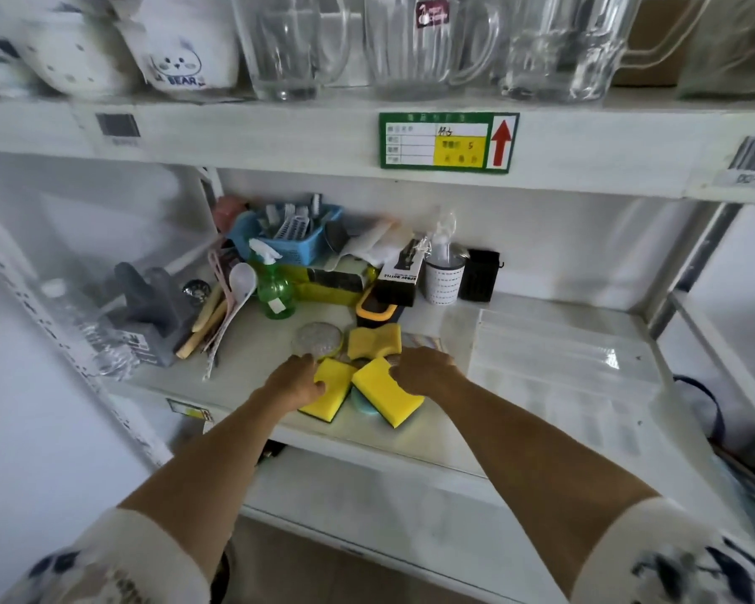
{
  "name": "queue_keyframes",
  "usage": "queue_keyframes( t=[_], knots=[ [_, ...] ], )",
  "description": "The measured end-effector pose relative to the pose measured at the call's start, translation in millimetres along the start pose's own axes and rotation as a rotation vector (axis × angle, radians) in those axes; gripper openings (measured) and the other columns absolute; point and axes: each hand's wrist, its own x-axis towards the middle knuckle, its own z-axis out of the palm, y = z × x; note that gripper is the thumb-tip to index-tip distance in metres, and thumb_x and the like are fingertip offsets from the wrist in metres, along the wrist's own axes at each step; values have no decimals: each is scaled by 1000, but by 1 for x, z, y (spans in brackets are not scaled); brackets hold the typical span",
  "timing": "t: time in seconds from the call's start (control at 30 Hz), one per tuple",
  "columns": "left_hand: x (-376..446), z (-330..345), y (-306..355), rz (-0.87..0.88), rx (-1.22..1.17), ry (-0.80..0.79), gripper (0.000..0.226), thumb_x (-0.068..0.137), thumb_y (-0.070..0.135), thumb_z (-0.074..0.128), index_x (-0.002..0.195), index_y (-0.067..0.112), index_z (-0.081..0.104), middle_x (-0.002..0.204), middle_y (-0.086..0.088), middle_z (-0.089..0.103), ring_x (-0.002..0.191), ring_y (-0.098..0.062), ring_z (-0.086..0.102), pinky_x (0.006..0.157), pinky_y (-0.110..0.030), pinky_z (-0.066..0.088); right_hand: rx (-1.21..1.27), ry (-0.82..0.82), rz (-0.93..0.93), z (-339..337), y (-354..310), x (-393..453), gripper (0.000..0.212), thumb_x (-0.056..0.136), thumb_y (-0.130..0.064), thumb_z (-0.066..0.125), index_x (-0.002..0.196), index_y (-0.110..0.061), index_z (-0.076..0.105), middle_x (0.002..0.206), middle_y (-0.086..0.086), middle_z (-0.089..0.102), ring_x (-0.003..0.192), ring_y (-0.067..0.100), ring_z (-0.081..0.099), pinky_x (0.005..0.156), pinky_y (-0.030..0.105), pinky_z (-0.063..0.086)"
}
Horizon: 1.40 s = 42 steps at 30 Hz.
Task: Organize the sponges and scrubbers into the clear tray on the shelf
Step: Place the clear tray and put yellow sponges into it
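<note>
Three yellow sponges lie in a cluster near the shelf's front edge. My left hand [295, 382] grips the left sponge [330, 392]. My right hand [426, 370] closes on the top of the right sponge [389, 396], which rests over a pale blue round pad [362, 407]. A third yellow sponge [373, 340] lies just behind them. A round silver wire scrubber [317, 340] sits to the left of it. The clear tray [563, 346] stands on the shelf to the right of my hands, with nothing visible inside.
Behind the sponges stand a green spray bottle [275, 292], a yellow-black brush [373, 309], a blue basket [288, 237] of utensils, a boxed item [399, 272], a white cup [443, 276] and a black holder [480, 274]. Spoons and a grey object lie at left. Glass jugs fill the upper shelf.
</note>
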Motion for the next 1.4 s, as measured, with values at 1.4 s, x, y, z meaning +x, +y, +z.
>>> queue_keyframes(
  t=[1.4],
  knots=[
    [20,8,39,37,-278,371,63,84,36,63,126,-4,40,121,-24,56,110,-40,59,80,-45,50,460,279,42,-6,32,-14,50,82,-43,67,112,-8,47,113,14,61,104,33,59,69,32,40]
  ],
)
